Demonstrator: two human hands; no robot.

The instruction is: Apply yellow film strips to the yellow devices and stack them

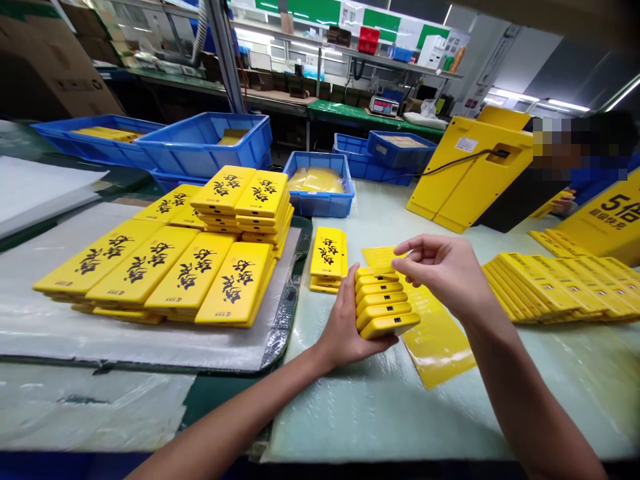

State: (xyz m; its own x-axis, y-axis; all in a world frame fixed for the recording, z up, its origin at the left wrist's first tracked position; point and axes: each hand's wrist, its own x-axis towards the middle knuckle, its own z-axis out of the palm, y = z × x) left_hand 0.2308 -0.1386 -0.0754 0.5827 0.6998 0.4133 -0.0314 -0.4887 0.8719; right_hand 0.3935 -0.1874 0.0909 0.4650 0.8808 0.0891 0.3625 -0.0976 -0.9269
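Note:
My left hand (343, 333) is wrapped round a row of several flat yellow power banks (384, 308), held side by side with their port ends facing me. Thumb and finger of my right hand (445, 270) are pinched together at the far end of that row. Whatever they hold is too small to make out. Beneath both hands lies a glossy yellow sheet (440, 340) that looks like a sticker sheet. Just left of the row is a small pile of power banks (328, 252) with black brush lettering.
Stacked power banks (235, 283) cover a mat on the left. More lean in rows (555, 287) on the right. A blue bin (320, 203) and a larger blue bin (205, 157) stand behind. A big yellow box-shaped unit (465, 177) with a cable is near another person.

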